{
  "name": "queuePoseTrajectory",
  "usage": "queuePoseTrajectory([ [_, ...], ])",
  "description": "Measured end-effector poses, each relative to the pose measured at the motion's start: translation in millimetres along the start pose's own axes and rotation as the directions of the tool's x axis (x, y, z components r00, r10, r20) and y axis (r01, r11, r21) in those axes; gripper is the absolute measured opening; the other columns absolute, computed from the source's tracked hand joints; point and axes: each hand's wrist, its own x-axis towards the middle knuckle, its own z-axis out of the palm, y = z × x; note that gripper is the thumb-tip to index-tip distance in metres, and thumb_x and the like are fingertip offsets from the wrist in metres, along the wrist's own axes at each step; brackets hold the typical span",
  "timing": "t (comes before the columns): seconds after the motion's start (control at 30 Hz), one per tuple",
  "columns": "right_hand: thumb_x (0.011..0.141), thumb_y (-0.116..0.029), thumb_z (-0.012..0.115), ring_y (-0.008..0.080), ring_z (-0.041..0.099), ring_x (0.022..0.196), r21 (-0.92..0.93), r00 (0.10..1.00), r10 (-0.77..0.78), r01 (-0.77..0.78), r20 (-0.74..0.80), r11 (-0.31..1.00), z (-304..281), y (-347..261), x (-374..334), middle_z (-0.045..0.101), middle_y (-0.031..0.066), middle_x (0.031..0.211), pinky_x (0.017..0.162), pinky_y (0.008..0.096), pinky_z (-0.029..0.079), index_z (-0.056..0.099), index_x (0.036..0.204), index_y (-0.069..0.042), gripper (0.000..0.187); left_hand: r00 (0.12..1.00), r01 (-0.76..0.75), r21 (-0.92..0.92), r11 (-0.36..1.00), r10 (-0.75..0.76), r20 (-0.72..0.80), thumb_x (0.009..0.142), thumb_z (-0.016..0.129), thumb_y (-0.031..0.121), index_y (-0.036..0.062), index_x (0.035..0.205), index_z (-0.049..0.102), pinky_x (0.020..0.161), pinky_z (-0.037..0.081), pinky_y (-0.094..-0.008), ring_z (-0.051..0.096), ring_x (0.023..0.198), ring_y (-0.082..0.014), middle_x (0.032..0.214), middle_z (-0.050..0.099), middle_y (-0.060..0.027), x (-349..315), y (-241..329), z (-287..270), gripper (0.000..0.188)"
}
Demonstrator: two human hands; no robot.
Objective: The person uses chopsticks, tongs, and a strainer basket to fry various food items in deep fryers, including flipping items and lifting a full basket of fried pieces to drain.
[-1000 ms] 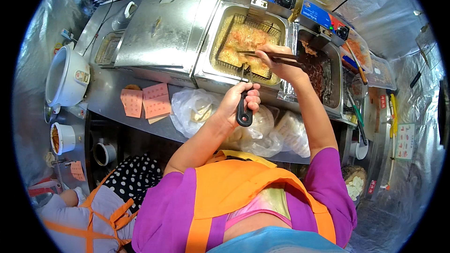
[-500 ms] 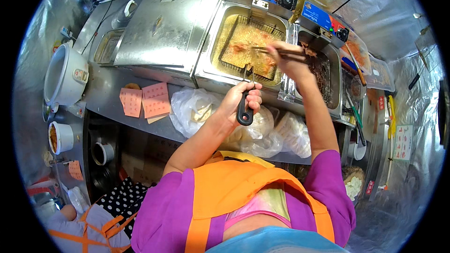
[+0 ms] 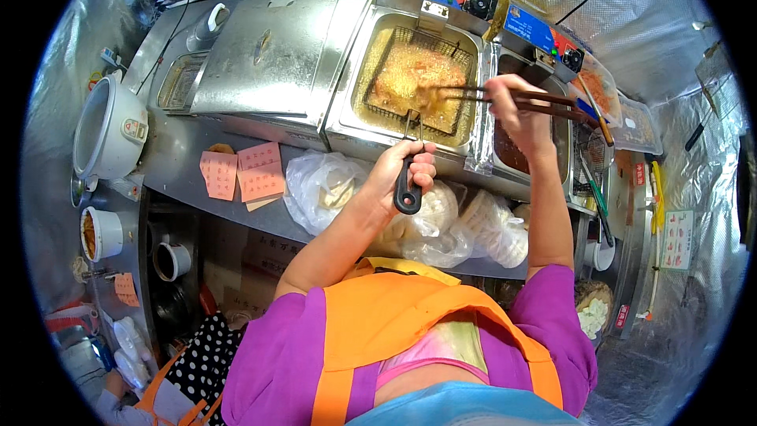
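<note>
My left hand (image 3: 400,175) is closed round the black handle (image 3: 408,196) of a wire fry basket (image 3: 453,49). The basket sits in bubbling oil in the left fryer (image 3: 344,114). Frying food (image 3: 418,71), golden and foam-covered, fills most of it. With my right hand (image 3: 522,114) I grip a pair of long brown chopsticks (image 3: 471,95), held nearly level above the right fryer (image 3: 561,154). Their tips reach left over the basket's near right part, close to the food; foam hides whether they touch it.
Plastic bags (image 3: 438,241) of pale food lie before the fryers, beside pink paper notes (image 3: 260,177). A metal cover (image 3: 260,71) and white rice cooker (image 3: 110,126) stand left. Tongs (image 3: 599,193) and a plastic tub (image 3: 639,130) are right. Another person (image 3: 177,386) is at lower left.
My right hand and the chopsticks have moved right and a little toward me, off the middle of the food. My left hand keeps its grip, almost still. The person at lower left has shifted.
</note>
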Motion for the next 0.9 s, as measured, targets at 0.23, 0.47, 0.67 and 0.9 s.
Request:
queuePoseTrajectory([
  [0.23, 0.088, -0.015, 0.063, 0.0136, 0.06, 0.055, -0.276, 0.983, -0.178, 0.18, 0.032, 0.944, 32, 43, 19, 0.066, 0.008, 0.067, 0.05, 0.0291, 0.047, 0.067, 0.088, -0.004, 0.011, 0.998, -0.037, 0.075, 0.997, 0.041, -0.044, 0.093, 0.044, 0.013, 0.0005, 0.095, 0.048, 0.042, 0.039, -0.0206, 0.041, 0.049, -0.0059, 0.066, 0.043, 0.0006, 7, -7, 9, 0.013],
  [0.47, 0.089, -0.021, 0.063, 0.0165, 0.057, 0.048, -0.31, 0.991, -0.106, 0.077, -0.079, 0.948, 16, 58, 38, 0.061, 0.0098, 0.059, 0.045, 0.0294, 0.043, 0.065, 0.083, -0.002, 0.02, 0.999, -0.05, 0.055, 0.997, 0.05, -0.005, 0.093, 0.044, 0.014, 0.0003, 0.095, 0.048, 0.043, 0.039, -0.0206, 0.04, 0.05, -0.0062, 0.066, 0.042, 0.0007, 5, -4, 4, 0.014],
  [0.67, 0.091, -0.014, 0.06, 0.0057, 0.051, 0.049, -0.019, 0.988, -0.107, 0.106, -0.112, 0.994, 34, 33, 41, 0.057, 0.0007, 0.058, 0.042, 0.0232, 0.038, 0.066, 0.085, -0.001, 0.015, 0.999, -0.041, 0.024, 0.999, 0.042, -0.026, 0.093, 0.044, 0.013, 0.0008, 0.098, 0.048, 0.042, 0.038, -0.0203, 0.04, 0.05, -0.0065, 0.067, 0.042, 0.0002, 2, -2, 5, 0.013],
  [0.9, 0.09, -0.021, 0.062, 0.0077, 0.052, 0.054, -0.079, 0.995, -0.096, 0.097, 0.023, 0.992, 53, 58, 57, 0.059, 0.0011, 0.062, 0.047, 0.0256, 0.041, 0.066, 0.087, -0.004, 0.018, 0.999, -0.021, 0.071, 0.997, 0.024, -0.046, 0.093, 0.044, 0.012, 0.0008, 0.098, 0.048, 0.042, 0.038, -0.0203, 0.042, 0.05, -0.0069, 0.067, 0.043, -0.0002, 3, -4, 12, 0.013],
])
